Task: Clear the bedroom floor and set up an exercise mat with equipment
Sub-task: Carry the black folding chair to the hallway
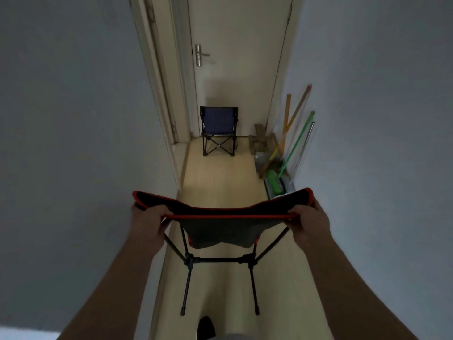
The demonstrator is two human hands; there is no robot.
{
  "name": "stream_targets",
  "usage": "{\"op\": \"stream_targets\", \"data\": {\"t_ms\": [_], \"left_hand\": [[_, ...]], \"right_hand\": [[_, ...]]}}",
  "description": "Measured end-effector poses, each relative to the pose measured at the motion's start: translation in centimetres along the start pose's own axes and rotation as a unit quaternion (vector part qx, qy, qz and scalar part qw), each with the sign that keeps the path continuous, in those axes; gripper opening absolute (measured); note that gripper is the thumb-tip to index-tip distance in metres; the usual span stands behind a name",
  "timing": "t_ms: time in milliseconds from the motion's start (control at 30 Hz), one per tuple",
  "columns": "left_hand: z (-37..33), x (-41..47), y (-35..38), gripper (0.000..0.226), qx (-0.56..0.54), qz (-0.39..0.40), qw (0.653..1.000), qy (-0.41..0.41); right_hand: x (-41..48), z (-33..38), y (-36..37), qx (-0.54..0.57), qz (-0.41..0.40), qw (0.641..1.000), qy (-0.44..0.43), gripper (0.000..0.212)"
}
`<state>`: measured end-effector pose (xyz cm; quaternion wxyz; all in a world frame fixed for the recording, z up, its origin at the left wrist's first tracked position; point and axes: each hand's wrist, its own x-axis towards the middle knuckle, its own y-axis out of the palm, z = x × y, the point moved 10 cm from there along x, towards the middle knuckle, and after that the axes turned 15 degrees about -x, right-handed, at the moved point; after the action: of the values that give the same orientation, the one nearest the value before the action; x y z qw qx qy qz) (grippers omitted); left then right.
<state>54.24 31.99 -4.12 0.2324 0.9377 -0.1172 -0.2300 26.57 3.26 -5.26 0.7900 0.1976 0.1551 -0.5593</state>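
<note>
While both arms reach forward in the head view, a red-trimmed camp chair [220,229] is held in the foreground of a narrow corridor, well short of the far door. Its seat is dark, limp fabric edged with orange-red piping, and it sags in a shallow curve between the two grips. The left hand [147,223] curls its fingers round the left end of the top hem. The right hand [309,223] does the same at the right end, so both are clenched on the cloth.

Below the fabric hangs a thin black tube frame with one crossbar, two hub joints and two straight legs ending in dark caps. Whether those caps touch the floor [220,175] cannot be told. That floor is pale, smooth, wood-look board with a faint sheen.

At the corridor's end stands a second seat, a blue folding chair [219,121]. It is upright just in front of a cream door [240,57], and it has a flat cloth back and crossed black legs. The door carries one metal lever handle [200,55].

Four long handles [297,141] lean against the right wall: one orange wood, one yellowish with a red tip, one bright green and one bare metal. A rounded green mop head [274,184] lies at their feet. Plain matt walls [73,119] close in on both sides. One dark shoe [205,327] shows at the bottom edge.
</note>
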Motion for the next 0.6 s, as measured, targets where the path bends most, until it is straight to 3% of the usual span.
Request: {"op": "stream_targets", "data": {"t_ms": [333, 600], "left_hand": [[-2.2, 17.8, 8.1, 0.058, 0.008, 0.021, 1.000, -0.013], [-1.2, 32.1, 14.7, 0.064, 0.011, -0.010, 1.000, -0.022]], "right_hand": [[13.1, 4.4, 8.9, 0.024, -0.032, 0.999, 0.012, 0.073], [28.1, 8.3, 16.2, 0.026, -0.018, 0.999, 0.027, 0.067]]}}
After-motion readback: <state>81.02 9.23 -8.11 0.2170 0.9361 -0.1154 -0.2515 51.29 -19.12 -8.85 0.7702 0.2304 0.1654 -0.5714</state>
